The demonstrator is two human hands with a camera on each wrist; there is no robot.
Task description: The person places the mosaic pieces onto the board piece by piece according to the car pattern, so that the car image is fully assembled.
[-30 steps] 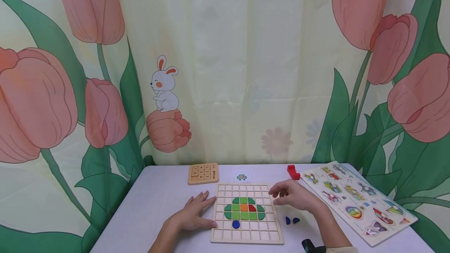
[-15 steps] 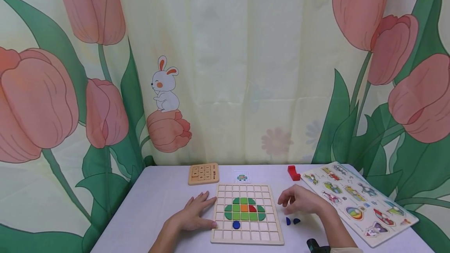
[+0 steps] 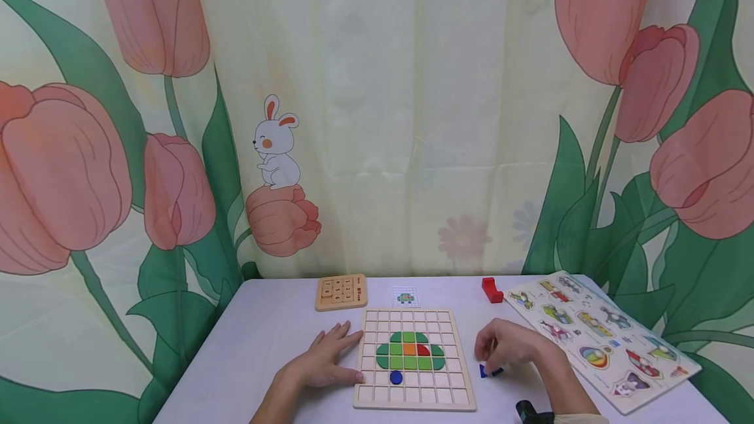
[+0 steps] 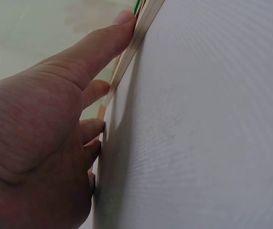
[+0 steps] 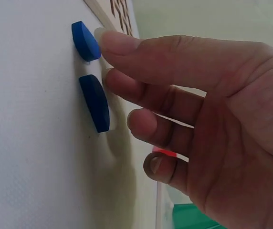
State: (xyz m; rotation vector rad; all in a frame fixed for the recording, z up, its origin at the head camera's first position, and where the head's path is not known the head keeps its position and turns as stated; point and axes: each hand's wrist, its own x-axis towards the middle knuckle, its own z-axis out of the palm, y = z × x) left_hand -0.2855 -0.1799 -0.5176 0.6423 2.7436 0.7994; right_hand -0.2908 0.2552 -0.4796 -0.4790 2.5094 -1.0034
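Observation:
A wooden grid board [image 3: 414,406] lies at the middle of the table, holding a pattern of green tiles [image 3: 409,336], an orange square [image 3: 409,349], a red quarter piece [image 3: 422,349] and a blue round [image 3: 396,377]. My left hand [image 3: 317,362] rests spread at the board's left edge, its thumb [image 4: 123,19] touching the rim. To the right of the board, my right hand [image 3: 509,344] hovers low with loosely bent fingers. In the right wrist view its thumb is at one blue quarter piece [image 5: 85,42]; a second blue quarter piece [image 5: 95,104] is beside the fingertips. Contact is unclear.
Behind the board lie a wooden number puzzle [image 3: 341,292] and a small pattern card [image 3: 406,296]. A red block [image 3: 491,290] stands at back right. A large picture puzzle board [image 3: 601,339] covers the table's right side. A flowered curtain [image 3: 412,149] hangs behind.
My right hand has moved from the board's right edge rightward and down to the two blue quarter pieces, partly covering them. The left hand stays in place.

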